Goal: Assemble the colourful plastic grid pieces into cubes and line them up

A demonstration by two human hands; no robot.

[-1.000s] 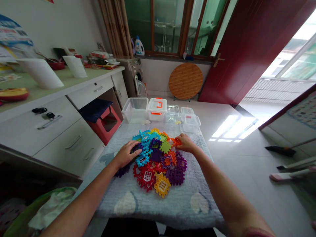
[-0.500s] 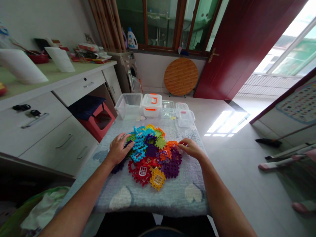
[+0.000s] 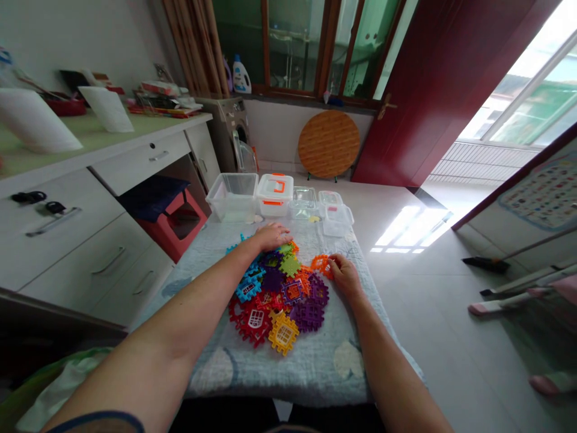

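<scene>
Over bright blocks [image 3: 273,280], left hand [image 3: 272,236], grip unclear, right hand [image 3: 345,273] pinching orange piece [image 3: 320,264]

Daylight from window [image 3: 527,105] at right; glare patches on floor [image 3: 415,288]; lower left dim; edges stretched.

Left grip [image 3: 271,236]: palm down, fingers extended, arm [image 3: 180,322] angled inward | right grip [image 3: 344,272]: fingers curled, pinching

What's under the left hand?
Toy pieces from the pile: green pieces and an orange piece show just beyond the left hand, on its right. Whatever lies directly beneath the palm is covered, so its color and count can't be told.
</scene>
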